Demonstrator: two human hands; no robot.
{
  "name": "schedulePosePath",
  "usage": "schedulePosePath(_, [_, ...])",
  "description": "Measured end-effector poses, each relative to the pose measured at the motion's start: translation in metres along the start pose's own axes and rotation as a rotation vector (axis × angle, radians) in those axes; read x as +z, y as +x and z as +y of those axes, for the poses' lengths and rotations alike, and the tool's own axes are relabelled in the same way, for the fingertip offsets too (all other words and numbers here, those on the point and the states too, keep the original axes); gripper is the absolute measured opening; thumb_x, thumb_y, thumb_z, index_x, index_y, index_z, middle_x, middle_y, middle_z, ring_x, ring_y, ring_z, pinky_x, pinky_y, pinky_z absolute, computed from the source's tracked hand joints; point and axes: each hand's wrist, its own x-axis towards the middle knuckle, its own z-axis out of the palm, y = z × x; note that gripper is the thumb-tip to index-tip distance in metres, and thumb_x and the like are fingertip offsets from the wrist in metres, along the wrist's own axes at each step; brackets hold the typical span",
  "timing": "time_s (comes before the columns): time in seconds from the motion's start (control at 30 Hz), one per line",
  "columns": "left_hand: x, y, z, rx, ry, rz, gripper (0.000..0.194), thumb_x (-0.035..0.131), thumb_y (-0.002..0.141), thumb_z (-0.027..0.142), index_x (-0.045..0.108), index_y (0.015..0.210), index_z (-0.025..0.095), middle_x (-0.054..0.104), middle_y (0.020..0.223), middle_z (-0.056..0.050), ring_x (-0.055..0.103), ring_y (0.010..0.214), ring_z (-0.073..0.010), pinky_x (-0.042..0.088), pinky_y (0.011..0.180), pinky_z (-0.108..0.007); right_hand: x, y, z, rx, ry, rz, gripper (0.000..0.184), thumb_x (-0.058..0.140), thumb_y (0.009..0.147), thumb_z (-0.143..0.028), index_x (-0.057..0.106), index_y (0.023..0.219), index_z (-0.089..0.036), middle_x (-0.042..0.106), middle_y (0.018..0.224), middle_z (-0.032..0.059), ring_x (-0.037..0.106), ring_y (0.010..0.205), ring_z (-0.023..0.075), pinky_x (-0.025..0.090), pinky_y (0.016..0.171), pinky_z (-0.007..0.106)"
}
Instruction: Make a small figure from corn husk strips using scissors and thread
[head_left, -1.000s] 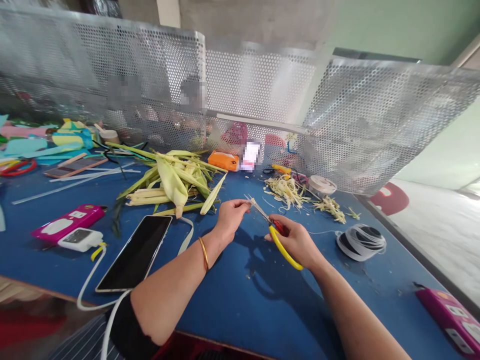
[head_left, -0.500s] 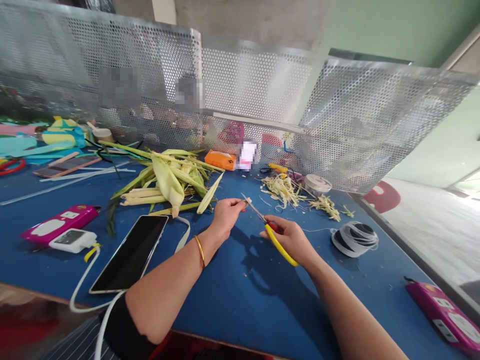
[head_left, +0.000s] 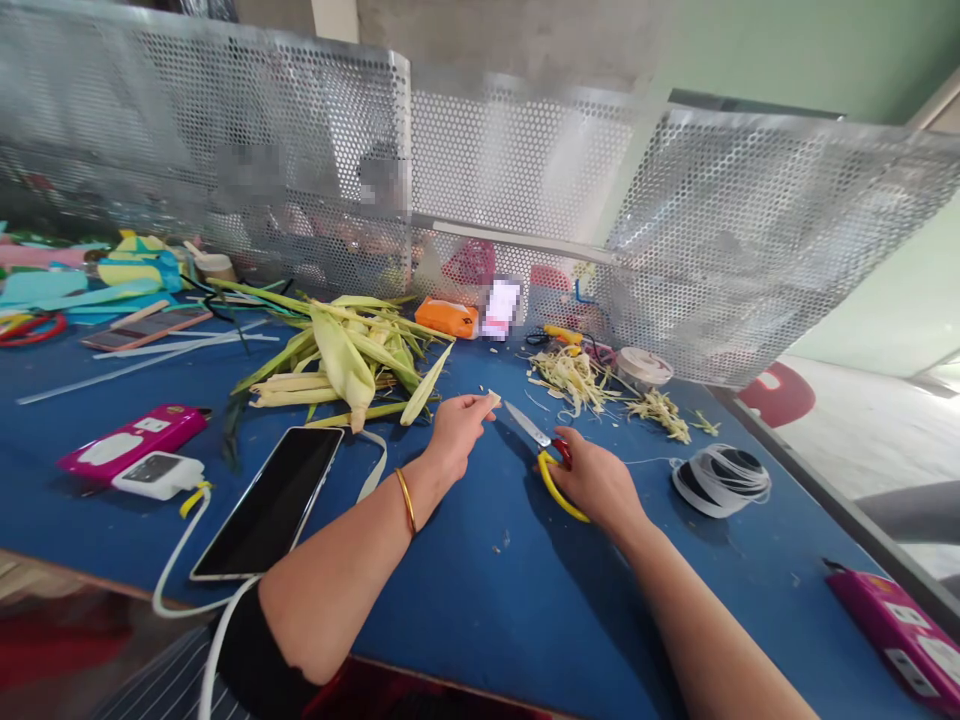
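My left hand (head_left: 456, 432), with a gold bangle (head_left: 406, 500) on its wrist, pinches a small pale scrap (head_left: 493, 396) between thumb and fingertips. The scrap looks like a bit of corn husk, mostly covered by the fingers. My right hand (head_left: 596, 475) grips a pair of scissors (head_left: 534, 428) with yellow and red handles. Their blades point up and left toward the scrap, with a small gap between tip and scrap. Left of my left hand lies a heap of green and yellow corn husks (head_left: 341, 365).
Shredded husk (head_left: 574, 378) lies toward the back right, near a roll of tape (head_left: 643, 366) and a spool of white thread (head_left: 720, 480). A phone (head_left: 270, 505), a magenta power strip (head_left: 135, 440) and white cable (head_left: 176, 560) are on the left. Perforated metal panels (head_left: 517, 150) border the back.
The scissors have drawn back to the right, away from the scrap, which their tip was at before. My left hand keeps its pinch. The whole view has shifted slightly.
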Motion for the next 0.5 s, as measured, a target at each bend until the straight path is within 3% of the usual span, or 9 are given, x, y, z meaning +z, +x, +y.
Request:
schedulePosePath(0.23, [0.005, -0.007, -0.001, -0.083, -0.001, -0.083, 0.027, 0.068, 0.076, 0.037, 0.070, 0.081, 0.010, 0.051, 0.064, 0.002, 0.026, 0.042, -0.0022, 0.011, 0.042, -0.022, -0.003, -0.009, -0.009, -0.178, -0.134, -0.052, 0.026, 0.053, 0.091, -0.035, 0.062, 0.111, -0.021, 0.072, 0.095, 0.0064, 0.068, 0.083, 0.0224, 0.035, 0.061, 0.028])
schedulePosePath(0.37, [0.009, -0.011, -0.005, -0.114, 0.009, -0.114, 0.028, 0.067, 0.077, 0.037, 0.071, 0.082, 0.010, 0.052, 0.066, 0.002, 0.025, 0.042, -0.0019, 0.010, 0.043, -0.023, -0.004, -0.009, -0.009, -0.205, -0.227, -0.056, 0.024, 0.052, 0.093, -0.037, 0.066, 0.103, -0.021, 0.069, 0.089, 0.0066, 0.066, 0.077, 0.0210, 0.033, 0.057, 0.028])
schedulePosePath(0.5, [0.011, -0.013, -0.007, -0.132, 0.016, -0.142, 0.027, 0.065, 0.079, 0.038, 0.070, 0.082, 0.011, 0.054, 0.068, 0.001, 0.025, 0.042, -0.0023, 0.010, 0.043, -0.023, -0.021, -0.018, 0.002, -0.208, -0.221, -0.072, 0.021, 0.060, 0.088, -0.038, 0.068, 0.082, -0.020, 0.067, 0.080, 0.0057, 0.063, 0.069, 0.0189, 0.031, 0.055, 0.027])
